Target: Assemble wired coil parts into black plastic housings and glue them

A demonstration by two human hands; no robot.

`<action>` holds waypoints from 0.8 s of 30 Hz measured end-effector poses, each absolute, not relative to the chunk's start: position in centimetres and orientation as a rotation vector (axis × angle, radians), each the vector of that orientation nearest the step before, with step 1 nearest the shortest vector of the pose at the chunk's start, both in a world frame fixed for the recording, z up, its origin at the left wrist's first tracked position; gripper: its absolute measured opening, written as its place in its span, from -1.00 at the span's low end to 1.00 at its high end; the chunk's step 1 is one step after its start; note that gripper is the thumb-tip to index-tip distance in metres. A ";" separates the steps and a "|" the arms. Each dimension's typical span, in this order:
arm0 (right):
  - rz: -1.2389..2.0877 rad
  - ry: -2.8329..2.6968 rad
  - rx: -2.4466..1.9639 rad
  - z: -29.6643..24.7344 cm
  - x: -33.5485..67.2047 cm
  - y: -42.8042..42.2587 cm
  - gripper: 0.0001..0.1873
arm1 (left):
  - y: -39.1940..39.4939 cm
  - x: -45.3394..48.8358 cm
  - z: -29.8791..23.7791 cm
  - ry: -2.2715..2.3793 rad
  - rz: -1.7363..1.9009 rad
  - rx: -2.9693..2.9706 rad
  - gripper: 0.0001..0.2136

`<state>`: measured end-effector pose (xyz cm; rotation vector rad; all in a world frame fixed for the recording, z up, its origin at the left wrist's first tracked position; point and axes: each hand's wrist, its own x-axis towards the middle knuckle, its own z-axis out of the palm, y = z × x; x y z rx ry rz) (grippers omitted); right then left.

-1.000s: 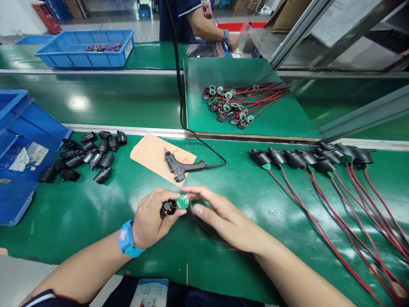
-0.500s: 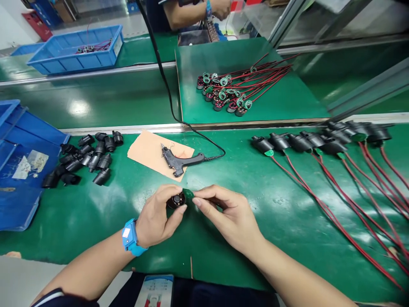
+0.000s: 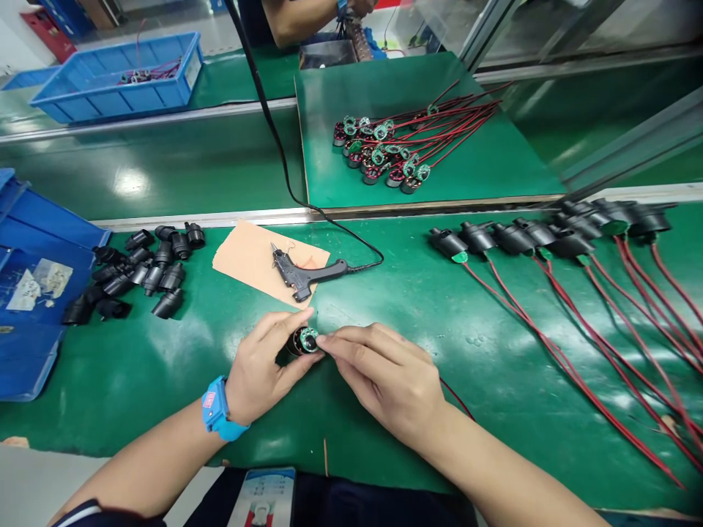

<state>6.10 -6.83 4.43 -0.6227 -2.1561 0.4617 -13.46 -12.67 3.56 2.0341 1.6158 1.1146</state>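
Near the front middle of the green bench, my left hand is closed around a small dark round motor part, thumb and fingers on either side of it. A small round green circuit board with a black centre lies over the end of that part. My right hand pinches the board's right edge between thumb and fingertips. A red wire shows beyond my right wrist. Just past my hands, a black glue gun rests on a piece of tan cardboard.
Black plastic housings lie in a pile at left, beside a blue bin. Wired black housings line the right side. More motor parts with boards sit on a raised green board. A co-worker's arm is at the back.
The circuit board, earlier tilted edge-up beside the motor part, now faces up over its end. My right hand has moved slightly left, and a red wire has come into view behind it.
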 end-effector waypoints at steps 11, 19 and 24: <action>0.113 -2.358 -0.564 5.0 6.4 -7.6 -0.73 | -12.6 -13.7 4.0 1.611 0.951 1.821 -0.72; -0.044 -2.467 -0.666 6.0 6.0 -8.1 -0.60 | -12.2 -13.6 4.7 1.273 0.937 1.237 -0.70; 0.114 -2.445 -0.653 5.3 6.3 -7.7 -0.69 | -11.8 -13.5 3.9 1.331 0.966 1.201 -0.78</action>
